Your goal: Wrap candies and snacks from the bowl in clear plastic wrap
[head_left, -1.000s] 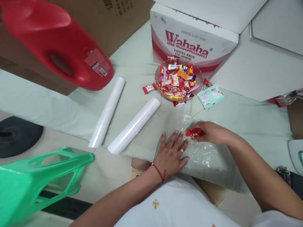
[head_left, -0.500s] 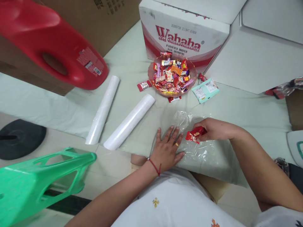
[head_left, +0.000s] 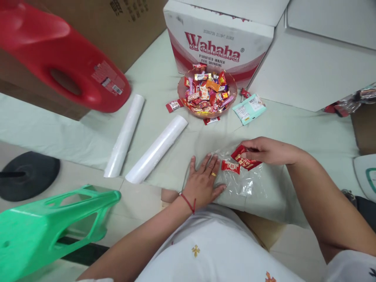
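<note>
My left hand (head_left: pixel 202 181) lies flat with fingers spread on the left edge of a clear plastic bag (head_left: pixel 249 188). Between thumb and fingers, my right hand (head_left: pixel 268 150) pinches a red candy packet (head_left: pixel 246 157) above the bag. A smaller red and white wrapped candy (head_left: pixel 230 166) rests on the plastic, just right of my left fingertips and apart from them. Farther back, a pinkish clear glass bowl (head_left: pixel 182 100) holds many wrapped candies. Loose candies lie around its base, among them a red and white one (head_left: pixel 174 105).
Two white rolls (head_left: pixel 157 149) lie on the cloth-covered table at left. A red jug (head_left: pixel 96 84), a Wahaha carton (head_left: pixel 217 43) and a white box (head_left: pixel 305 70) stand behind. A mint-green packet (head_left: pixel 249 109) is beside the bowl. A green stool (head_left: pixel 38 223) stands at lower left.
A small red and white candy now lies on the plastic bag. My right hand has turned and risen slightly, still gripping the red packet. My left hand stays flat.
</note>
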Motion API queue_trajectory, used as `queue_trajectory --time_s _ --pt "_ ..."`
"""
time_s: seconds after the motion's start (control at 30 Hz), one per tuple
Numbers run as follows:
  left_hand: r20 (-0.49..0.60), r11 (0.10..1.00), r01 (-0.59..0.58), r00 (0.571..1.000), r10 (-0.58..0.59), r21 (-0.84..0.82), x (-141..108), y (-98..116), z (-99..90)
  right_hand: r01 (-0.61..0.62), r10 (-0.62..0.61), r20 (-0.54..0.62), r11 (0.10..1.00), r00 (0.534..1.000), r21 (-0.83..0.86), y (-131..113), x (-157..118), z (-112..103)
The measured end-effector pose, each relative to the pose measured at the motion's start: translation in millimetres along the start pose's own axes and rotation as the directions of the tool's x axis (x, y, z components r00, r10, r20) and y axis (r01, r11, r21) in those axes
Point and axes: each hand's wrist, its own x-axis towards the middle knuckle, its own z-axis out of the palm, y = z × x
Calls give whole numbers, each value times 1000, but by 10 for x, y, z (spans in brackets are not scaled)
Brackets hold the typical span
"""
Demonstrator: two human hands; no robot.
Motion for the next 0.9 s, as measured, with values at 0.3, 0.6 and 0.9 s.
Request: queue_trajectory --time_s 0.3,0.6,0.9 --pt "-21 999 29 999 -29 -17 -2 2 22 120 -112 47 959 993 -256 78 342 197" --pt "-39 1000 14 999 -15 -25 0 0 12 196 -199 6 963 980 -183 161 307 295" --pt "-25 998 -1 1000 0 -62 4 -13 -6 48 -82 -357 994 931 -103 219 395 193"
